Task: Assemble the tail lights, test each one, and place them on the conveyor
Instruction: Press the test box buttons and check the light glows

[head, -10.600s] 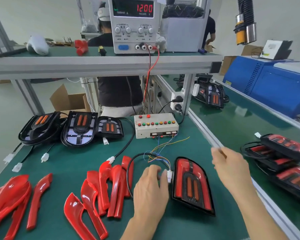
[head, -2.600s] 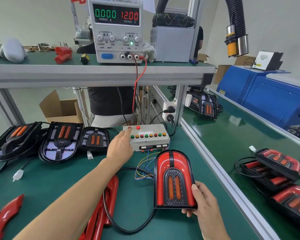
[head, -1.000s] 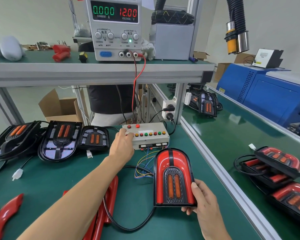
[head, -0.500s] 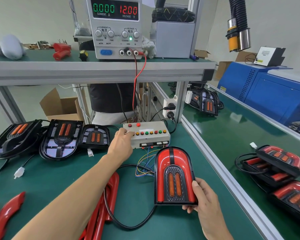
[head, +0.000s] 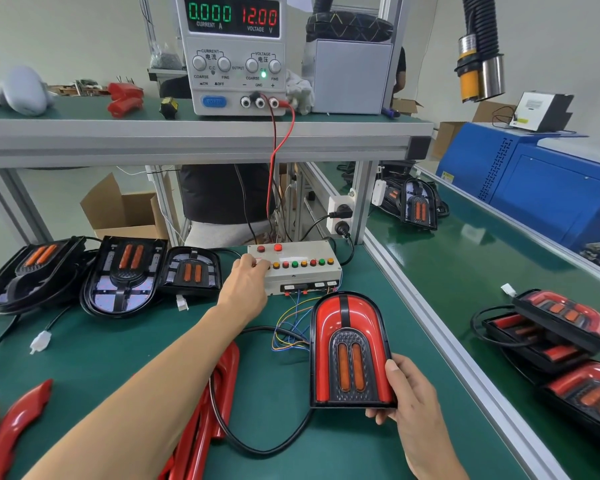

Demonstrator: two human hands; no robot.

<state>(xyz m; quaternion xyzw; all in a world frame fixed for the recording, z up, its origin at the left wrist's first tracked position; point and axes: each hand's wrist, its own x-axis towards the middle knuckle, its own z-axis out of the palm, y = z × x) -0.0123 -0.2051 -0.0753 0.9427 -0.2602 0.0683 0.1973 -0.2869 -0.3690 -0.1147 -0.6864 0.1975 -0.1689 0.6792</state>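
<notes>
My right hand point(head: 407, 396) grips the lower right corner of a red tail light point(head: 347, 341) and holds it upright on the green bench, its face toward me. No part of the light looks lit. Its black cable point(head: 257, 443) loops across the bench toward the coloured wires below the test box point(head: 302, 275). My left hand point(head: 245, 285) rests on the left end of the box, fingertips on the row of coloured buttons. The power supply point(head: 232, 53) on the shelf reads 0.000 A and 12.00 V.
Three open black housings point(head: 122, 271) lie at the left of the bench. Red lens covers point(head: 14, 420) lie at the front left and under my left forearm. The green conveyor point(head: 465, 271) on the right carries several finished tail lights point(head: 561, 327) and another tail light point(head: 418, 207) farther away.
Ten seconds ago the tail light lay flat with my left hand at its connector. Since then my right hand stood it upright and my left hand went to the test box, staying there over the last second.
</notes>
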